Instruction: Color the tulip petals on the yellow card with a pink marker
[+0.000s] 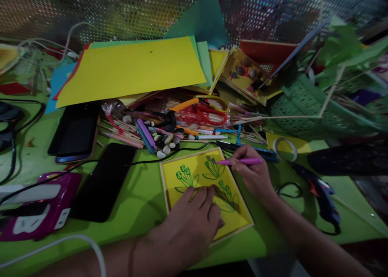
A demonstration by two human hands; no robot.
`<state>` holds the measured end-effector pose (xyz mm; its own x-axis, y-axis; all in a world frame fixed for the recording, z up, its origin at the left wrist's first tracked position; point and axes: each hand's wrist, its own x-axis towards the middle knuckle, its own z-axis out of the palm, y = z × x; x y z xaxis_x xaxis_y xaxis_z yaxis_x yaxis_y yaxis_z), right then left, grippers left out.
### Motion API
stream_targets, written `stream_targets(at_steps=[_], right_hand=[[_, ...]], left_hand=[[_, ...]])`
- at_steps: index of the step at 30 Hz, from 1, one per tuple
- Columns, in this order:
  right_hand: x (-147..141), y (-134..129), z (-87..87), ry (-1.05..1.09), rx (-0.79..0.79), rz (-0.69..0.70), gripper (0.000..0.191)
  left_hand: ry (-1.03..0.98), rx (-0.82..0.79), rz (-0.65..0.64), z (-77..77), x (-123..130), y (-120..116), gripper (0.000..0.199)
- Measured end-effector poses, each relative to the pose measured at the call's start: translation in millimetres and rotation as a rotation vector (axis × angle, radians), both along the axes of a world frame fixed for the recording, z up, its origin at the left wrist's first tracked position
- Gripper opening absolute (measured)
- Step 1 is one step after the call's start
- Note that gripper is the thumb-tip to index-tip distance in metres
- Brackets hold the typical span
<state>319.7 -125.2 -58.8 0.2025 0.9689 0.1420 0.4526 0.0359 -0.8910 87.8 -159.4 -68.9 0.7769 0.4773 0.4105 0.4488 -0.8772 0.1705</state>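
Worktop [142, 192] below, and here's the board [197, 162] under the left hand [194, 216], which rests loose, grasping nothing! The right hand [253, 170] pinches the pen [252, 161], tip at the flowers [214, 168] just beyond: colouring, it seems; the next stroke calls for steadiness.

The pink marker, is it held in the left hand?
No, the right hand holds the pink marker.
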Motion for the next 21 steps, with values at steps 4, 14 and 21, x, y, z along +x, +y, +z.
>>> stream_targets(at_steps=[4,14,21], right_hand=[[0.2,0.9,-1.6,0.014,0.004,0.003,0.012],[-0.3,-1.7,-2.9,0.030,0.027,0.021,0.011],[-9.3,-0.9,3.5,0.011,-0.037,0.063,0.012]], left_hand=[[0.005,0.001,0.007,0.3,-0.2,0.2,0.026],[0.008,0.007,0.008,-2.8,0.0,-1.2,0.027],[0.022,-0.015,0.003,0.2,-1.2,-1.6,0.025]])
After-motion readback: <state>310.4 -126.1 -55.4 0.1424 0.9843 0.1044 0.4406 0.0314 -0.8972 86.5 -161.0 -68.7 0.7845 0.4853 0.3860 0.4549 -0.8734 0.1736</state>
